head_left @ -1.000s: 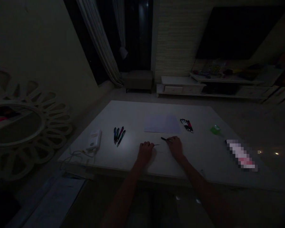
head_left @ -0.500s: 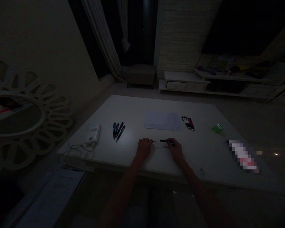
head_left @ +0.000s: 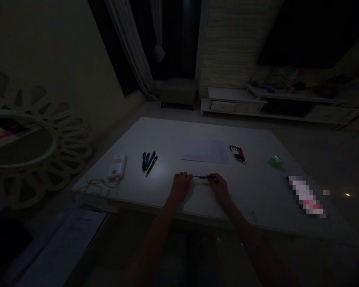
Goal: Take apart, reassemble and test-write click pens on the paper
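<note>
My right hand (head_left: 219, 185) is closed on a dark pen barrel (head_left: 203, 177) above the white table. A thin dark rod, perhaps a refill (head_left: 195, 176), runs from the barrel's left end to my left hand (head_left: 182, 182), whose fingers are pinched on its tip. Farther back lies a sheet of paper (head_left: 205, 151). Several pens (head_left: 149, 162) rest on the table to the left, and several black, white and red pen parts (head_left: 237, 154) are to the right of the paper.
On the table's (head_left: 167, 131) left side is a white box-shaped device (head_left: 117, 166) with a cable (head_left: 92, 185). A green item (head_left: 275, 162) and a blurred-out object (head_left: 306, 196) lie at the right. Papers (head_left: 68, 239) sit below the table's left edge.
My right hand and the barrel have shifted slightly left, toward my left hand. Less of the thin rod shows between them. The camera view has moved a little.
</note>
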The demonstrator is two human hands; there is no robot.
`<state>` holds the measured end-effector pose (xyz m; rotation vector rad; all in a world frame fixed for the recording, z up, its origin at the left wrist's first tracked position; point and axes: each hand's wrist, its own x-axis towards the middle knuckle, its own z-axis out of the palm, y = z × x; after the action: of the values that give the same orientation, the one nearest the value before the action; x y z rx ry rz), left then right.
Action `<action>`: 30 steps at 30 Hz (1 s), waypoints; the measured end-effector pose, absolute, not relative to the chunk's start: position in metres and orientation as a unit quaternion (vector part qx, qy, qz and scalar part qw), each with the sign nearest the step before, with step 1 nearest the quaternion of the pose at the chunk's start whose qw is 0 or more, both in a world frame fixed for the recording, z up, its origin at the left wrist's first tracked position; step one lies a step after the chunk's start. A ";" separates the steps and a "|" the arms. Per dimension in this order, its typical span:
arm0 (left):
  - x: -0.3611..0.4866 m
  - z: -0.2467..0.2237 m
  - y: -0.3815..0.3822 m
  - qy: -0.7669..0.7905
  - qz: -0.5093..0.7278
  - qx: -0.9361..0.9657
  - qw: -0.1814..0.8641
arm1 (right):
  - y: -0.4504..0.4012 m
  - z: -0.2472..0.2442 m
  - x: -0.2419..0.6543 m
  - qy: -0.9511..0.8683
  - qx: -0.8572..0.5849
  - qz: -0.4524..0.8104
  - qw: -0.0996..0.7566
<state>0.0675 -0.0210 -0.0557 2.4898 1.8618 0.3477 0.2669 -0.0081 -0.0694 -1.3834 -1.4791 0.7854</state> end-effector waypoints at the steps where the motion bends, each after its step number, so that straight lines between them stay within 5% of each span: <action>1: 0.067 -0.056 -0.021 0.599 0.112 0.793 0.005 | -0.008 -0.071 0.269 -0.592 -0.570 0.314 0.475; 30: 0.068 -0.056 -0.021 0.578 0.113 0.808 -0.016 | -0.008 -0.069 0.265 -0.627 -0.536 0.314 0.470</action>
<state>0.0678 -0.0208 -0.0561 2.5633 1.8353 0.3588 0.2650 -0.0082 -0.0691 -1.3139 -1.5363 0.7686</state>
